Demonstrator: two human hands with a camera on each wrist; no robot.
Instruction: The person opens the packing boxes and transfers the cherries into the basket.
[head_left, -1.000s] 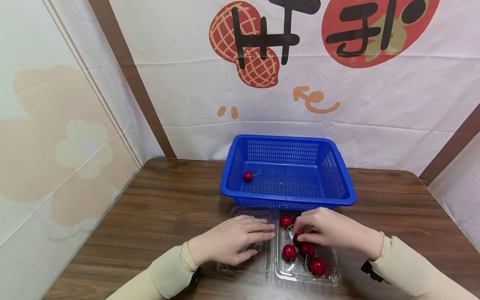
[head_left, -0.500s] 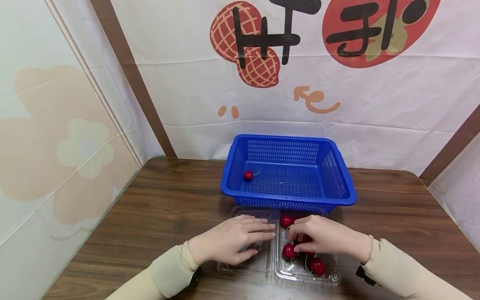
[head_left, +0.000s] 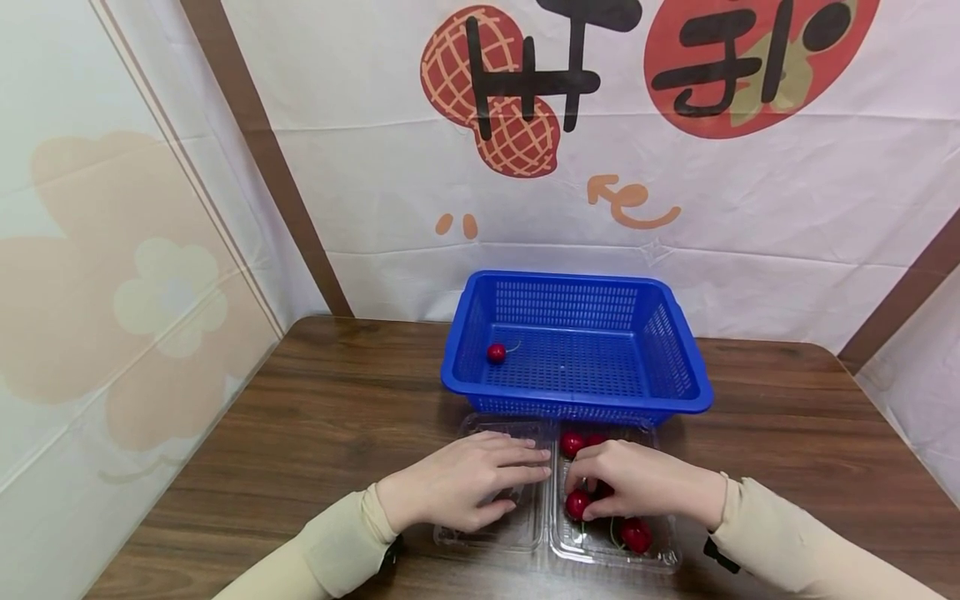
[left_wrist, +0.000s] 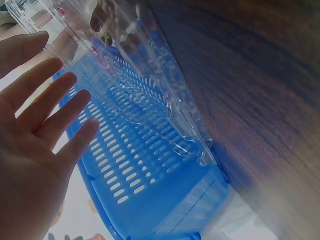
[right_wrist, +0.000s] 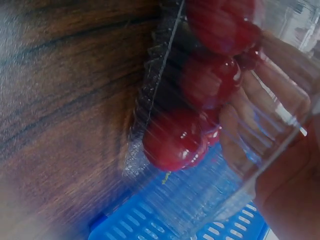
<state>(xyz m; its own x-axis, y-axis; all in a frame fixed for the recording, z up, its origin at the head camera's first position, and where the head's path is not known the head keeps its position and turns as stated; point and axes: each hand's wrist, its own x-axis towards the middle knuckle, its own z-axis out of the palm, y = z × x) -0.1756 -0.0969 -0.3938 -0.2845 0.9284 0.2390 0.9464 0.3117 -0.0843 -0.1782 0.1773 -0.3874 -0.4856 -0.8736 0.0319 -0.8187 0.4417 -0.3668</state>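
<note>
A clear plastic clamshell box lies open on the table. Its left half (head_left: pixel 517 533) is under my left hand (head_left: pixel 468 482), whose fingers are extended and hold nothing. Several red cherries lie in the right half (head_left: pixel 577 552). There my right hand (head_left: pixel 637 482) reaches down, thumb and fingertips around a cherry (head_left: pixel 577 504) near the middle divider. Another cherry (head_left: pixel 636 535) sits at the front right, and one (head_left: pixel 572 443) at the back. My right hand covers part of the others. In the right wrist view, several cherries (right_wrist: pixel 172 140) show through the clear wall, beside my fingers (right_wrist: pixel 235 135).
Right behind the box stands a blue plastic basket (head_left: pixel 577 390) with slotted walls. One stemmed cherry (head_left: pixel 497 353) lies in its left part. The wooden table (head_left: pixel 337 392) extends to both sides, and a printed white cloth (head_left: pixel 375 208) hangs behind it.
My right hand has moved left and slightly toward me within the right half, from the middle cherries to the cherry near the divider. The left hand has stayed in place.
</note>
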